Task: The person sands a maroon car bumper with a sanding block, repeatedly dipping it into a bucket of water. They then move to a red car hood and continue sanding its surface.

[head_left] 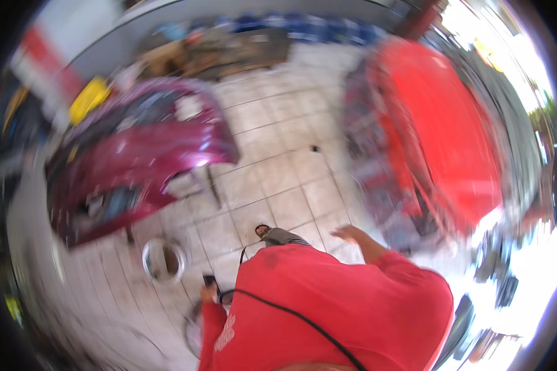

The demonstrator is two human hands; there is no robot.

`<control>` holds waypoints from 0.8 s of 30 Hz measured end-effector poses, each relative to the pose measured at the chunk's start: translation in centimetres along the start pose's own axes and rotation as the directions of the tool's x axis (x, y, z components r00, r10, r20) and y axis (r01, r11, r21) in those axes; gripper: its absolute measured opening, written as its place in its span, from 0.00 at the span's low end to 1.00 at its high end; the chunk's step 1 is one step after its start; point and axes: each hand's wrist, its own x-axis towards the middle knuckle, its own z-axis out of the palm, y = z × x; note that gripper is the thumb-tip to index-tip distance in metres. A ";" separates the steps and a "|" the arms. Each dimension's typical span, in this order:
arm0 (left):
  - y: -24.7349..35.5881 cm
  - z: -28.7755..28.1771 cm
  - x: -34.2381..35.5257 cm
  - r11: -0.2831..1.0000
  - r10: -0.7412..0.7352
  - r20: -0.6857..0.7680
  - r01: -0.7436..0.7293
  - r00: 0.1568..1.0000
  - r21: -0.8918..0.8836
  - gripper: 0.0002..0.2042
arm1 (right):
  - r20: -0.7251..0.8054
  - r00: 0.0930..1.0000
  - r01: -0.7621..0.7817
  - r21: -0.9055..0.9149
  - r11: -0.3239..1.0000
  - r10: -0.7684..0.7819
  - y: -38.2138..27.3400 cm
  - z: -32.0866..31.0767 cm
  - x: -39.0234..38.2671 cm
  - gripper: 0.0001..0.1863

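Black device: in the head view, it sits in the left hand, low and left of the red shirt, above the tiled floor; flat, dark and phone-like, though blur hides its details.
Left fingers: closed round the device's lower part, as far as the blur lets me tell.
Right hand: fingers spread loosely out, nothing visible in them, over bare tile.
Drop risk: a shallow hold could let the device slip, and hard tile would likely damage it.
Snag risk: the black cord crosses the shirt and loops near the left wrist; a tug there might jerk that hand.
Trip risk: the white bucket stands near the left hand's side, and a small black object lies ahead of the shoe; careless footing might catch either.
Scratch risk: brushing the purple bumper could mark its finish or shift it on its thin supports.
Bumper surface: glossy, curved, with cut-out openings.
Red panel: broad, rounded, smooth-looking, with patchy grey-red material along its near side.
Floor: pale, hard-looking squares with dark joints.
Bucket: round-rimmed, contents unclear.
Shirt: soft cloth, darkly stained.
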 end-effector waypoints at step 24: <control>-7.1 -4.4 1.9 0.892 0.371 0.311 -0.429 0.875 0.143 0.08 | -0.065 0.996 -0.048 0.266 0.963 0.067 5.0 24.1 -11.6 0.50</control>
